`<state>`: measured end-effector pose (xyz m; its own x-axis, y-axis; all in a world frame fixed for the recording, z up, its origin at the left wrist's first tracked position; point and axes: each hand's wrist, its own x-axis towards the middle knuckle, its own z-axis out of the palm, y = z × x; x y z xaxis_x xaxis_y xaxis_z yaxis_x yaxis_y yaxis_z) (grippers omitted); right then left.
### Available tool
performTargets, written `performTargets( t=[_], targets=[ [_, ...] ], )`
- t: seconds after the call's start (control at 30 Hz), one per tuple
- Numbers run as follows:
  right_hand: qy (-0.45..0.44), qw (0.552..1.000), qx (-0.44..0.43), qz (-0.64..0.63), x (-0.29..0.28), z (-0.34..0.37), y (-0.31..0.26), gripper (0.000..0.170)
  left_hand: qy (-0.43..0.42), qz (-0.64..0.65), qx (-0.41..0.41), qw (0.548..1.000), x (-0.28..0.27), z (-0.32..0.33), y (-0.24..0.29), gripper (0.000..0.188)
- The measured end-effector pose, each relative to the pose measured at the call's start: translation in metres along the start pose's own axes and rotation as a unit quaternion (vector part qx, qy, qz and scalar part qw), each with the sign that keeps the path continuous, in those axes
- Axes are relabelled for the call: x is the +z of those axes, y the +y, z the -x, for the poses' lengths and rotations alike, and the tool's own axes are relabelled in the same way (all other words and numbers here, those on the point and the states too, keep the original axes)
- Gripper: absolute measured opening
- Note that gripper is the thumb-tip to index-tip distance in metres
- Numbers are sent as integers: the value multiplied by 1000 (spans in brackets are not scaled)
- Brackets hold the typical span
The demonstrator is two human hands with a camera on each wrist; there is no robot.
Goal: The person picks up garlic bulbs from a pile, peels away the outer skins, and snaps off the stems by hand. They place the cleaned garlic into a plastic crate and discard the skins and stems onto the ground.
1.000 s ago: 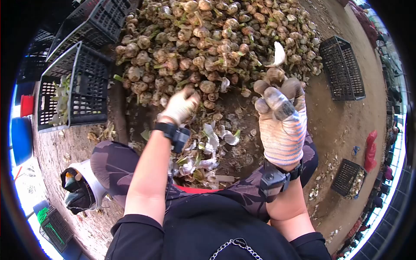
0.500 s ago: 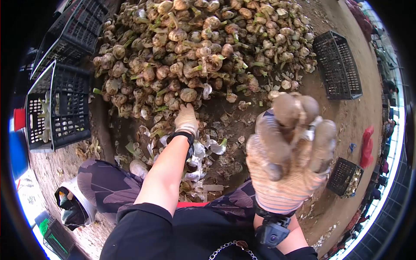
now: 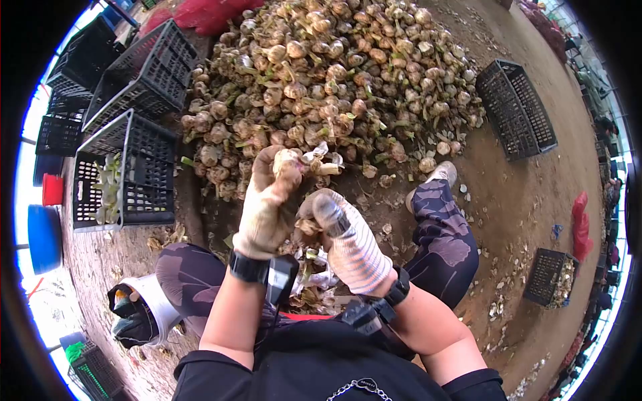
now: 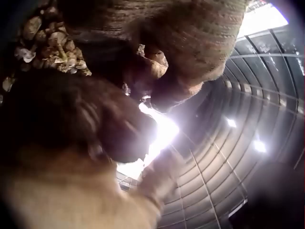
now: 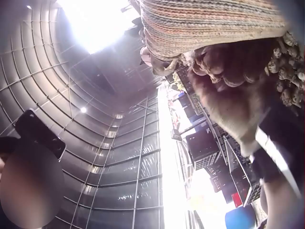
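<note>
In the head view my left hand [image 3: 264, 210], in a pale glove with dirt-browned fingers, grips a garlic bulb [image 3: 286, 159] in front of the heap. Loose white skin and a cut stalk [image 3: 328, 169] show just right of the bulb. My right hand [image 3: 351, 244], in a striped glove with grey tape round one finger, is close beside and below the left. Its curled fingers hold a brown, papery piece [image 3: 307, 227], partly hidden; I cannot tell whether it is loose skin or part of a bulb. From the left wrist, a tan piece [image 4: 156, 64] shows among dark gloved fingers.
A large heap of garlic bulbs [image 3: 334, 87] spreads ahead. Black crates stand at left [image 3: 150, 174] and right [image 3: 518, 110], with a smaller crate [image 3: 548, 277] lower right. Peeled skins [image 3: 321, 277] lie between the legs. A red bag [image 3: 580, 227] lies at far right.
My left hand has reached to the heap's front edge and lifted a garlic bulb. My right hand has swung inward from the right, down beside the left. The right foot has come into sight.
</note>
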<state>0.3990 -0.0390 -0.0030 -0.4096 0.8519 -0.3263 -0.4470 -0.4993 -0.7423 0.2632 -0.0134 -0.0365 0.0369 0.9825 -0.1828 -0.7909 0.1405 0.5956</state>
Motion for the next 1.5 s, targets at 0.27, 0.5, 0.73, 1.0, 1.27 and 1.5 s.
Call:
performTargets(
  t=[0.27, 0.5, 0.73, 1.0, 1.27, 1.5],
  targets=[
    [-28, 999, -28, -31, 3, 0, -3, 29, -1, -275, 160, 948, 26, 64, 4, 58],
    [-90, 990, -32, 100, -4, -1, -3, 24, 5, -464, 224, 857, 18, 77, 16, 56],
    [-179, 978, -10, 104, -5, 6, -14, 21, 19, -198, -33, 980, 30, 86, 44, 58],
    [-119, 981, -127, 85, 8, 0, 0, 22, 31, -659, 395, 640, 17, 77, 23, 61],
    [-240, 960, -136, 52, 11, 4, -13, 17, -67, -122, -212, 967, 10, 72, 61, 72],
    [-33, 997, -55, 52, 8, 2, -6, 21, 77, -567, 323, 754, 32, 65, 47, 27]
  ],
)
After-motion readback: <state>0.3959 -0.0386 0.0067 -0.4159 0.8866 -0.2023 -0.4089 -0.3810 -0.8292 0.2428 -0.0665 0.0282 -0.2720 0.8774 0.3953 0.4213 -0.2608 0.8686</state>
